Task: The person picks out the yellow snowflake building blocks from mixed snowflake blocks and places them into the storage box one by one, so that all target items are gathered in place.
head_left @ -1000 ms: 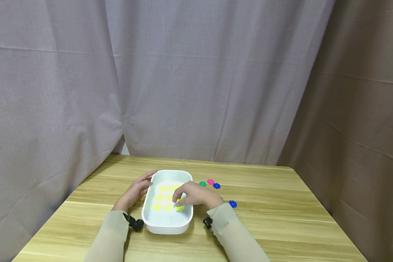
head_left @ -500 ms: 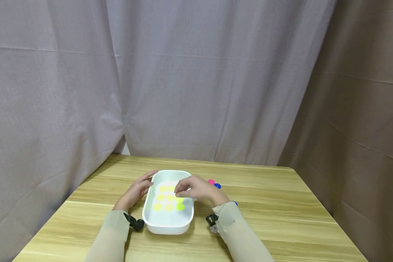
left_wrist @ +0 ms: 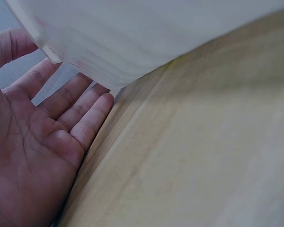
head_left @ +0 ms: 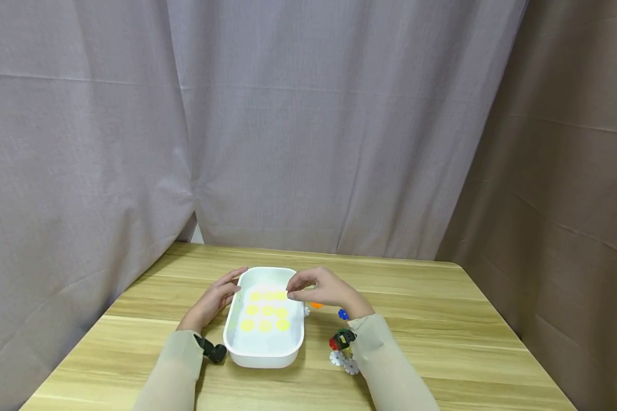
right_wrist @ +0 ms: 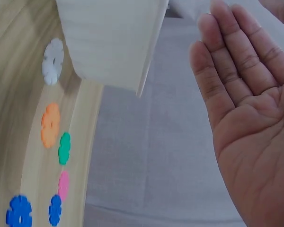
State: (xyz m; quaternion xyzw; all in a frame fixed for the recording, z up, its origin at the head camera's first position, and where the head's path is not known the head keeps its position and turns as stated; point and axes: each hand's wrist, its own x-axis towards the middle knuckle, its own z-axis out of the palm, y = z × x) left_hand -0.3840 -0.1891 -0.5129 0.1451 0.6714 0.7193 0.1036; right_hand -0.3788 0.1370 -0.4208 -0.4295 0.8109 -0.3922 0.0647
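Observation:
A white tray (head_left: 261,346) stands on the table with several yellow notched plastic discs (head_left: 264,326) laid flat in rows inside. At the tray's left side is my left hand (head_left: 212,301); its fairly straight fingers rest against the outer wall and the thumb is near the rim. My right hand (head_left: 323,287) hovers over the tray's right rim. In the right wrist view its fingers (right_wrist: 246,56) look extended, with nothing visible held; the thumb is largely out of that view. Beneath this hand lie an orange disc (right_wrist: 50,125) and a green disc (right_wrist: 64,148).
Right of the tray are a white disc (right_wrist: 53,61), a pink disc (right_wrist: 63,185) and two blue discs (right_wrist: 19,212). Near the right wrist camera (head_left: 345,338) lie more discs, including a red disc (head_left: 333,344) and white discs (head_left: 351,366). A grey curtain (head_left: 288,142) hangs behind.
My right hand has lifted from the yellow discs and moved right and away to the tray's right rim, uncovering the discs' right column. My left hand and the tray stay put.

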